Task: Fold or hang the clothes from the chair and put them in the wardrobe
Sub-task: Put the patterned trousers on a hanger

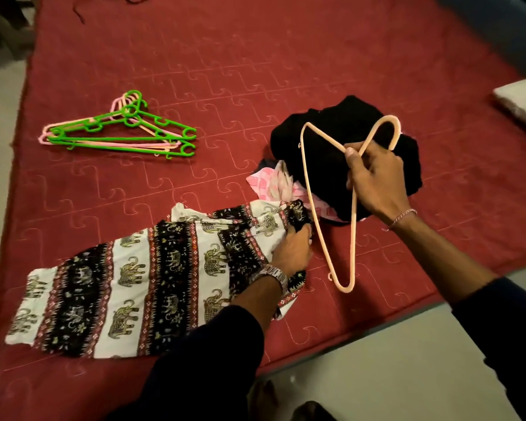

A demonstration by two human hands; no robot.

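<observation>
The left hand [293, 250] pinches one end of the elephant cloth [140, 278], fingers curled into the folds. The cloth lies flat on the red bed [255, 56], close to the edge where the person stands, and stretches away to the left. A watch [272, 275] sits on that wrist.

A bit further in, the right hand [374, 174] is closed around a peach hanger [328, 208], near its hook, and holds it up over the bed. The hanger's low corner points down, just beside the left hand.

Behind it sits a black pile [331, 141] of clothes, with a pink cloth [271, 183] poking out from under it. Far to the left lie more hangers [119, 129], green and pink, in a heap.

This looks like the hanging step. Next, the hanger needs to go into or under the end of the cloth that the left hand holds. The cloth looks thin and floppy, so it could slide off.
</observation>
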